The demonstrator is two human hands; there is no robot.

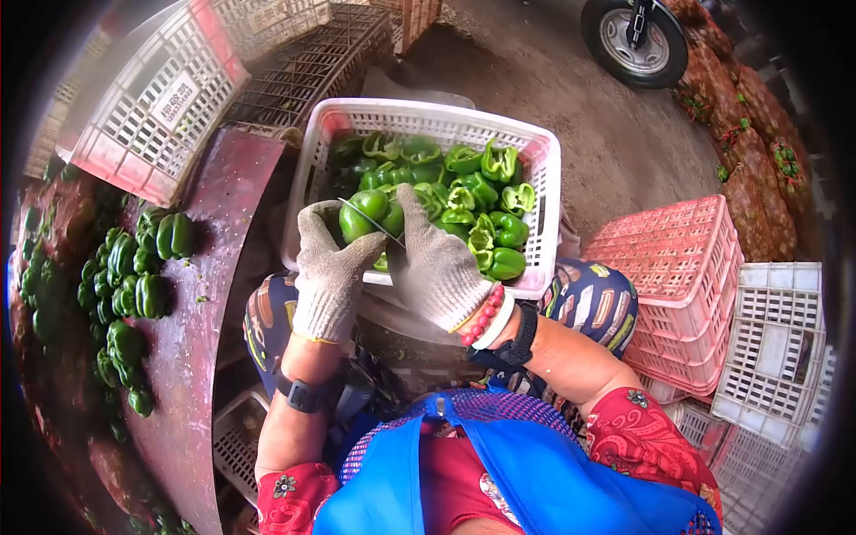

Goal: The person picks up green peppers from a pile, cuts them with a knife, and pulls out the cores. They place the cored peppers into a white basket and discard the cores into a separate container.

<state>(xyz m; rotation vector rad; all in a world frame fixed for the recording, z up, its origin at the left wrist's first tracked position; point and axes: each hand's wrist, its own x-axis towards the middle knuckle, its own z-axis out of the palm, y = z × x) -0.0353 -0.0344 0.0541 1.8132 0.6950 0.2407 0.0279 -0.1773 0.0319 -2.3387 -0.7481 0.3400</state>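
Note:
Both my hands wear pale knit gloves and meet above a white plastic crate [428,109]. My left hand [328,263] is closed round the left side of a green bell pepper [364,214]. A thin knife blade [374,225] lies across the pepper, slanting down to the right. My right hand [432,259] is closed at the blade's right end, with its thumb up against the pepper; the handle is hidden. Cut and hollowed green peppers [481,192] fill much of the crate below.
Whole green peppers [134,276] lie on a reddish board [192,348] at the left. White and pink crates [160,107] stand at the upper left. Stacked pink crates [664,285] and white crates [771,348] are at the right. A wheel [633,40] and full sacks [758,169] are at the upper right.

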